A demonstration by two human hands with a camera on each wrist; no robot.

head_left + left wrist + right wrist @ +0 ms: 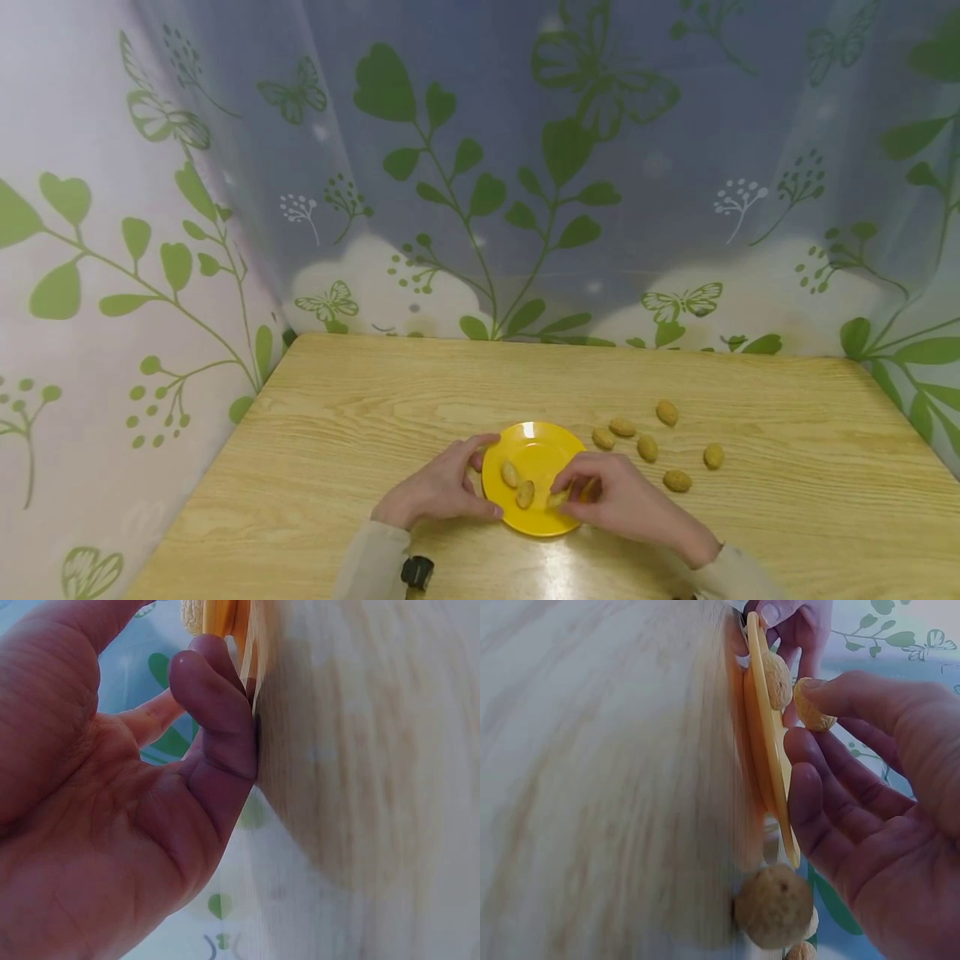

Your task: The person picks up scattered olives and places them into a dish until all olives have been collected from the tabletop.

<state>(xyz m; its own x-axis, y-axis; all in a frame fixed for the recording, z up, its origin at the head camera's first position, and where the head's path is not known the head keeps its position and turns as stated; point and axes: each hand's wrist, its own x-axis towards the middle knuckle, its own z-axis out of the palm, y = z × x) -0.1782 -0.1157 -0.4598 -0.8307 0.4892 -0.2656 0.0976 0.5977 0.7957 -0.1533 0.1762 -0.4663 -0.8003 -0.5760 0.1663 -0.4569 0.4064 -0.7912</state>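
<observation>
A yellow plate (534,525) sits on the table, its left rim held by my left hand (448,486) with the thumb on the edge. Two walnuts (525,494) in their shells lie on the plate. Over the plate's right side, my right hand (617,497) pinches another walnut (815,709) between thumb and fingertips. In the left wrist view, the left fingers (217,712) bend beside the plate's edge, which is partly hidden.
Several loose walnuts (647,447) are scattered on the wooden table (337,400) to the right of the plate. A patterned curtain (480,167) hangs behind the table and along its left side.
</observation>
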